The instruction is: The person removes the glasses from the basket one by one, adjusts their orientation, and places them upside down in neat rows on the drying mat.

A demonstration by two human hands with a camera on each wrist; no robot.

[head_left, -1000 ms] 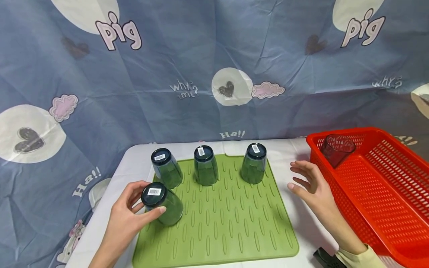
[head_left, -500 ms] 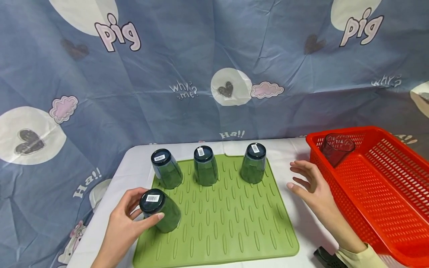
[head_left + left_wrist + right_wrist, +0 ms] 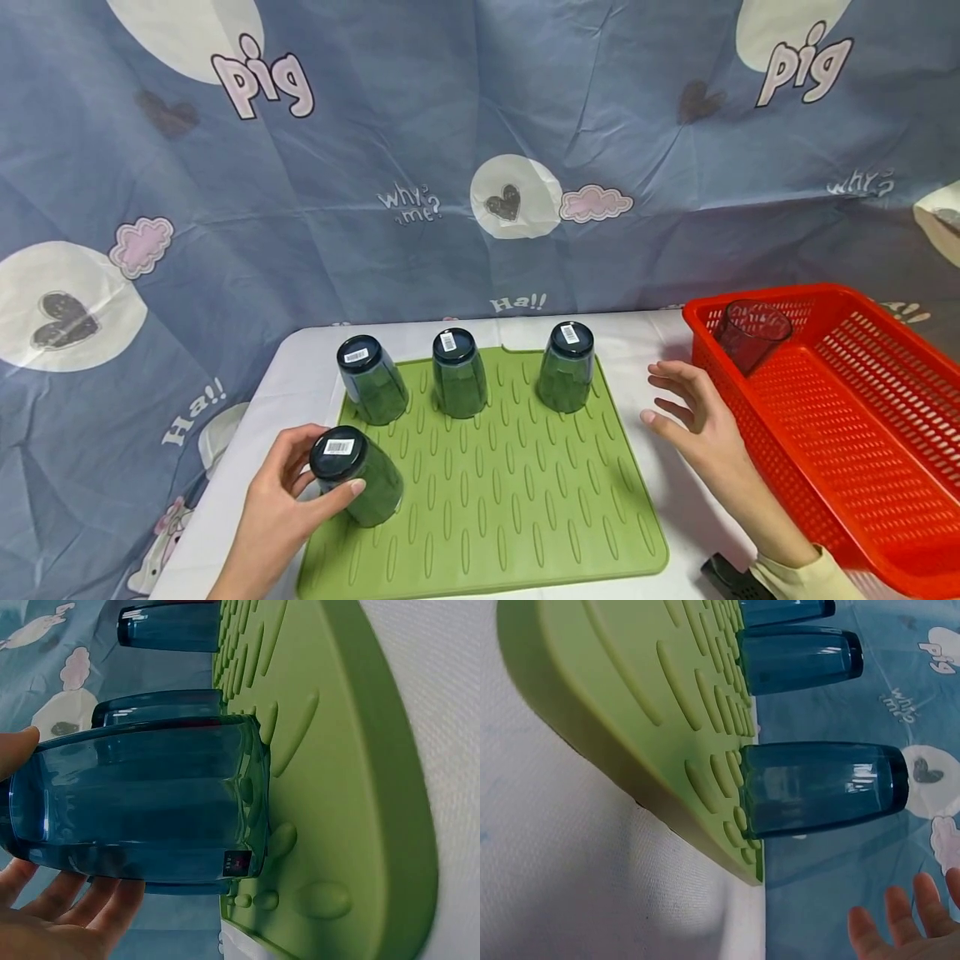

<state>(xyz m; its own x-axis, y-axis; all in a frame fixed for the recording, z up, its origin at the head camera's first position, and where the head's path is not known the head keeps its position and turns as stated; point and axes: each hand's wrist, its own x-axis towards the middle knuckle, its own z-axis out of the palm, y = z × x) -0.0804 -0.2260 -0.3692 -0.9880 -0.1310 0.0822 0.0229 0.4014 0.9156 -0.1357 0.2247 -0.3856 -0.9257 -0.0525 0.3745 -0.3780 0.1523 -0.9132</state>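
Note:
My left hand (image 3: 281,508) grips an upside-down blue-green drinking glass (image 3: 375,487) near its base, thumb on one side and fingers on the other. In the left wrist view the rim of that glass (image 3: 150,802) is right at the ribbed green drying mat (image 3: 337,787). Behind it, three matching glasses stand inverted along the mat's far edge: a left one (image 3: 377,387), a middle one (image 3: 461,379) and a right one (image 3: 567,375). Beside the mat's right edge, my right hand (image 3: 697,408) hovers with loosely bent fingers and holds nothing.
A red plastic basket (image 3: 780,467) stands at the right, close to my right forearm. One glass (image 3: 752,333) leans in its far left corner. A white cloth (image 3: 630,329) covers the table, and a blue printed curtain (image 3: 420,267) hangs behind.
My left hand has brought the gripped glass slightly toward me and to the left on the mat. My right hand has stayed in place.

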